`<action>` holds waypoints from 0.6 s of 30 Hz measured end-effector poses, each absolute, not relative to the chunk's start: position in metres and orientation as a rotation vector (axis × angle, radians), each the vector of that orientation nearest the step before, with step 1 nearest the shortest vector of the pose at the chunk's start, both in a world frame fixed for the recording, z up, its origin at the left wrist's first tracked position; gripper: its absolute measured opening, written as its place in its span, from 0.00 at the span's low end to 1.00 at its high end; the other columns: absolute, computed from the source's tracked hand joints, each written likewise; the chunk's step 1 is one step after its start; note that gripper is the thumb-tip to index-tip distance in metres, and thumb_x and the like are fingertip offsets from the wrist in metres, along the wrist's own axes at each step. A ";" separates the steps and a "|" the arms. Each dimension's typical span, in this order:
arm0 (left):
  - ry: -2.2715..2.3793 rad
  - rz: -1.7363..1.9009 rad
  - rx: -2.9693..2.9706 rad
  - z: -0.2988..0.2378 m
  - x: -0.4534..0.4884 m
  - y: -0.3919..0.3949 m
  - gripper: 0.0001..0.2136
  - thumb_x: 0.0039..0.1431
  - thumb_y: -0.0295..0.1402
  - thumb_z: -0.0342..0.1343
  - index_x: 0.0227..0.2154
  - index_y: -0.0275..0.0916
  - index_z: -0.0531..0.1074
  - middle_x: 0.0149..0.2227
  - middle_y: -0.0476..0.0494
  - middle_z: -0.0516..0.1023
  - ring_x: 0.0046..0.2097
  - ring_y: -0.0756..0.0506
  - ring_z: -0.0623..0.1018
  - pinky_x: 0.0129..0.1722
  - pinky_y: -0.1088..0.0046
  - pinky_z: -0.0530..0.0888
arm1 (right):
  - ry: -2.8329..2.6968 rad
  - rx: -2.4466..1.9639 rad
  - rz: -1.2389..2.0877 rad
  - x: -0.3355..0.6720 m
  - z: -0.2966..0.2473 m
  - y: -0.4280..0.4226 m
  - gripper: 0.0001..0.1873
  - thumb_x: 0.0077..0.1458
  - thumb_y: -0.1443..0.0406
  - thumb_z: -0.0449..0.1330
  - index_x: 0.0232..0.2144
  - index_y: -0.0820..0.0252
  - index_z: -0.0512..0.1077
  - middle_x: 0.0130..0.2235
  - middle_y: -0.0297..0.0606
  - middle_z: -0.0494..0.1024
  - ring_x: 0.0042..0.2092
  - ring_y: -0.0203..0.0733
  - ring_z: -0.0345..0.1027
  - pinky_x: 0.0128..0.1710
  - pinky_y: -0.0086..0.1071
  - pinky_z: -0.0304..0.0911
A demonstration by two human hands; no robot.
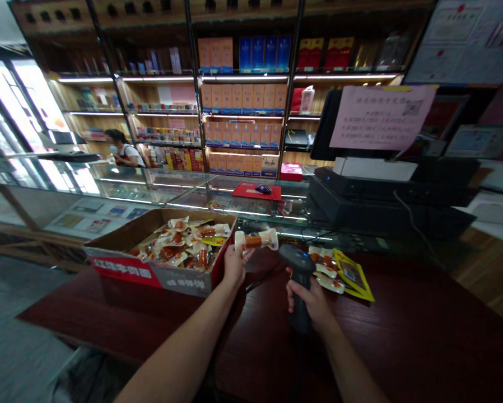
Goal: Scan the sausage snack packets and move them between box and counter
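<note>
A dark red, glossy wooden counter [272, 347] carries an open brown cardboard box [159, 274] with a red-printed side, filled with clear vacuum-packed sausages [180, 243]. Farther right lie a small heap of sausage packets [325, 270] and a flat yellow packet [353, 275], touching.

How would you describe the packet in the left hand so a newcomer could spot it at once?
On the dark red counter stands an open cardboard carton of sausage packets. Beside its corner, the left hand raises one packet, its orange sausage visible, the only packet held aloft.
</note>
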State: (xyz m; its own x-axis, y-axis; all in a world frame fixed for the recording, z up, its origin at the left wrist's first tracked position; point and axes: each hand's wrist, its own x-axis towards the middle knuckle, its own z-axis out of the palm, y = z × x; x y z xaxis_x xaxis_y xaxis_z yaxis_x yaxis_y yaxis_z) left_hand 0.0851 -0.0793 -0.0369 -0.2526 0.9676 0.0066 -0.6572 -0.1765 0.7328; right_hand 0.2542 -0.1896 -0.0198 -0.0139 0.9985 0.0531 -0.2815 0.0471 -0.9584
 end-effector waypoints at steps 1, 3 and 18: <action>0.764 1.723 0.568 -0.037 0.085 -0.079 0.04 0.54 0.24 0.50 0.25 0.35 0.63 0.28 0.49 0.70 0.31 0.53 0.74 0.46 0.57 0.74 | -1.037 -0.969 1.302 0.254 -0.020 -0.189 0.26 0.42 0.56 0.65 0.42 0.62 0.64 0.19 0.25 0.68 0.16 0.32 0.61 0.14 0.27 0.61; 0.801 1.737 0.542 -0.038 0.085 -0.078 0.05 0.55 0.22 0.49 0.25 0.35 0.63 0.27 0.50 0.69 0.30 0.53 0.74 0.45 0.58 0.74 | -1.044 -1.001 1.291 0.253 -0.020 -0.189 0.26 0.42 0.56 0.65 0.41 0.62 0.64 0.18 0.25 0.68 0.16 0.32 0.61 0.14 0.28 0.62; 0.784 1.780 0.536 -0.034 0.088 -0.083 0.06 0.54 0.24 0.50 0.23 0.35 0.62 0.25 0.53 0.66 0.28 0.55 0.71 0.44 0.59 0.75 | -1.049 -1.046 1.283 0.252 -0.024 -0.188 0.20 0.42 0.57 0.65 0.34 0.59 0.63 0.17 0.24 0.68 0.15 0.33 0.61 0.14 0.27 0.62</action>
State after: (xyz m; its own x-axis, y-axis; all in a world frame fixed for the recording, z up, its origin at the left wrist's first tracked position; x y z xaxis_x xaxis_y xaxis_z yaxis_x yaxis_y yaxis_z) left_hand 0.0881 -0.0829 -0.0341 -0.3311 0.9435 -0.0149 -0.6478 -0.2158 0.7306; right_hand 0.2524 -0.1877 -0.0238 0.0140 0.9998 0.0132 -0.2117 0.0158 -0.9772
